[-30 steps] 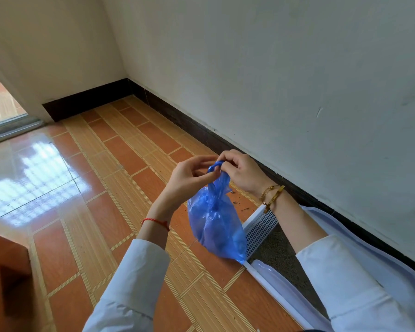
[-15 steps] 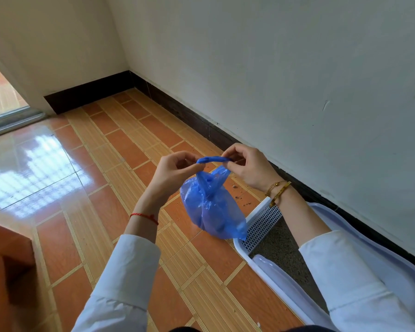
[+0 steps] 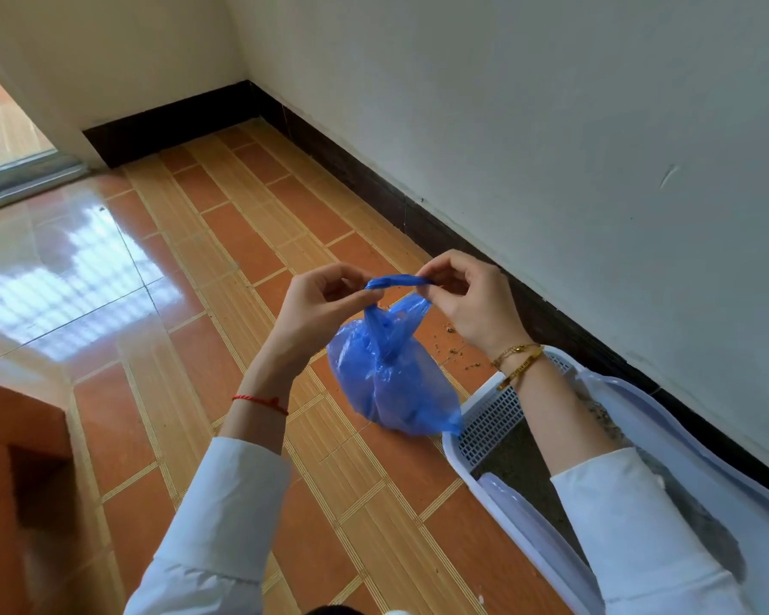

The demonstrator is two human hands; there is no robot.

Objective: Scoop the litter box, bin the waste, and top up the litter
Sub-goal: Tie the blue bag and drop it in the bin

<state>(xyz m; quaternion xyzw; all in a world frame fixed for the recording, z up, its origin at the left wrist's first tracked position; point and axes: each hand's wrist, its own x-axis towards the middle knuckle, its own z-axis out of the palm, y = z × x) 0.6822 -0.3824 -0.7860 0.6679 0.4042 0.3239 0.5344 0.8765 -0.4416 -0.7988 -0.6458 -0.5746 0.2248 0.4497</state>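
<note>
A: grips? quick
B: left hand (image 3: 316, 304) pinched tight on one end of a twisted blue strand; right hand (image 3: 471, 299) pinching the other end, fingers curled in. Strand pulled taut and level between them
A: strand of what
B: handles of the blue plastic bag (image 3: 391, 383): thin, crinkly, half see-through film, bulging round at the bottom, hanging in the air under both grips, not touching the floor
A: wrists?
B: red string bracelet (image 3: 260, 403) on the left, two gold bangles (image 3: 518, 359) on the right, pale smooth sleeves on both arms
A: litter box?
B: litter box (image 3: 485, 426) on the floor at lower right, against the wall. White plastic, rounded rim, perforated grid panel at the near end, grey grainy litter inside. Bag's lower corner hangs just by that grid end, can't tell if touching
A: floor
B: glossy orange-brown tiled floor (image 3: 249, 241) with ribbed lighter strips, small loose litter crumbs (image 3: 451, 344) scattered between bag and wall. Dark skirting along a matte white wall (image 3: 551, 126), small scuff on it
A: done
</note>
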